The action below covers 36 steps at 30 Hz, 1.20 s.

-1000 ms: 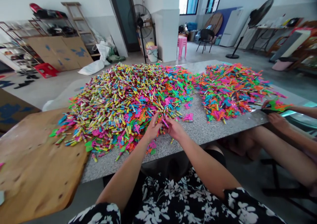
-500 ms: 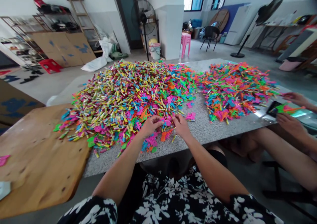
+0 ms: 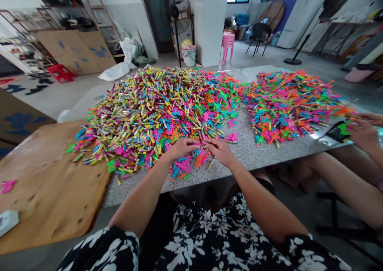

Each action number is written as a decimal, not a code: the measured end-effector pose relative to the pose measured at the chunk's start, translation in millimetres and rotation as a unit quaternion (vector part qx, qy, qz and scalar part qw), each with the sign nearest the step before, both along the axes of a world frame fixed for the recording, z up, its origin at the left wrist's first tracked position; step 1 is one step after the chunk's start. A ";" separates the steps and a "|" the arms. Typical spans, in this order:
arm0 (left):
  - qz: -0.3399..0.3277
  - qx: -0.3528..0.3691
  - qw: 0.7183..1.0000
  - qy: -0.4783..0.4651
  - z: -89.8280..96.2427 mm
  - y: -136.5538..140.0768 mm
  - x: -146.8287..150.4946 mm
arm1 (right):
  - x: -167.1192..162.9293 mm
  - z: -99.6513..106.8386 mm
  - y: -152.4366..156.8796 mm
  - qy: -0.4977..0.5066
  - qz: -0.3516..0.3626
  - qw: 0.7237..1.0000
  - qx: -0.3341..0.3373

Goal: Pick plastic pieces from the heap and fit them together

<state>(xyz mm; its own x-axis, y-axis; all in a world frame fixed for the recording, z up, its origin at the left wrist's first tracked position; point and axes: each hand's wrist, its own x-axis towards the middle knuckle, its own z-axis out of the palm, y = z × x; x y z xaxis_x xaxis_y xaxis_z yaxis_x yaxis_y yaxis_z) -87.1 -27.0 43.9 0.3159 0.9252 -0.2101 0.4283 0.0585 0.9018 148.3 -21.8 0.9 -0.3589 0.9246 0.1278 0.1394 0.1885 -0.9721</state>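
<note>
My left hand (image 3: 182,148) is closed in a pinch, with a bit of a small pink plastic piece (image 3: 196,144) showing at its fingertips. Almost touching it, my right hand (image 3: 220,151) pinches too; what lies in its fingers is too small to make out. Both hands are just over the front edge of a large heap of small printed tubes (image 3: 143,103), mostly yellow, red and blue. Flat plastic pieces in pink, orange, green and blue (image 3: 181,166) lie loose below my hands. A pink piece (image 3: 231,137) rests on the table to the right of my right hand.
A second heap of coloured plastic pieces (image 3: 287,103) covers the right of the speckled grey table (image 3: 239,159). Another person's hands (image 3: 363,131) work there beside a black object (image 3: 336,132). On the left, a wooden board (image 3: 60,187) bears a pink piece (image 3: 8,186) and a white object (image 3: 8,222).
My hands have come closer together, fingertips now nearly meeting. The other person's hands have shifted, and the orange and green pieces they held now show less. The camera view has tilted slightly.
</note>
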 end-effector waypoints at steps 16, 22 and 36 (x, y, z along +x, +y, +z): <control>-0.002 -0.025 0.999 -0.040 4.7 0.1 0.3 | -0.2 -6.6 -1.5 0.013 -0.039 0.996 0.074; -0.011 -0.021 0.999 -0.029 4.4 0.3 0.3 | -1.9 -8.6 -4.9 0.024 -0.046 0.999 -0.004; -0.061 -0.059 0.996 0.026 -21.0 -2.2 2.7 | 32.0 -3.7 0.2 -0.071 0.134 0.985 -0.081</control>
